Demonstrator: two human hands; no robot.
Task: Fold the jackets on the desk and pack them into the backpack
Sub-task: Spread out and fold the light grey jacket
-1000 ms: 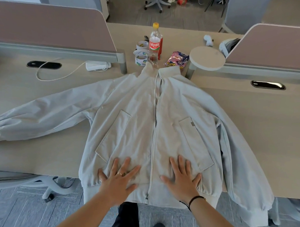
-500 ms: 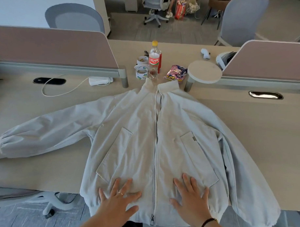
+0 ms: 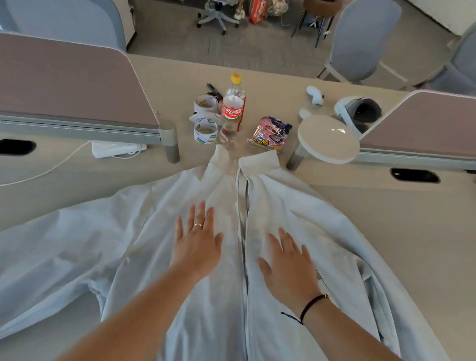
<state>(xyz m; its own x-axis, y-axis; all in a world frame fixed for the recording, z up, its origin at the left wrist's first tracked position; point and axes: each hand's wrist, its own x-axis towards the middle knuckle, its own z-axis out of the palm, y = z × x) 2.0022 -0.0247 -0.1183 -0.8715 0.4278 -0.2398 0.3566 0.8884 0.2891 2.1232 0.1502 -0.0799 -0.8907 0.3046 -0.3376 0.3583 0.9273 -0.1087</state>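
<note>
The pale grey zipped fabric jacket [image 3: 298, 209] lies spread flat, front up, on the beige tabletop [image 3: 391, 226]. The left hand [image 3: 196, 249] and right hand [image 3: 290, 268] rest on it with straight fingers, on either side of the zipper.

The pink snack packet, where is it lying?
In the head view the pink snack packet lies on the desk, right of the cola bottle, just beyond the jacket collar.

I see the jacket [image 3: 298, 209] as pale matt cloth, lightly creased; under it the desk [image 3: 391, 226] looks like smooth beige laminate, matt; the bottle [image 3: 233, 104] is clear glossy plastic; the snack packet [image 3: 271, 134] is shiny crinkled foil.
</note>
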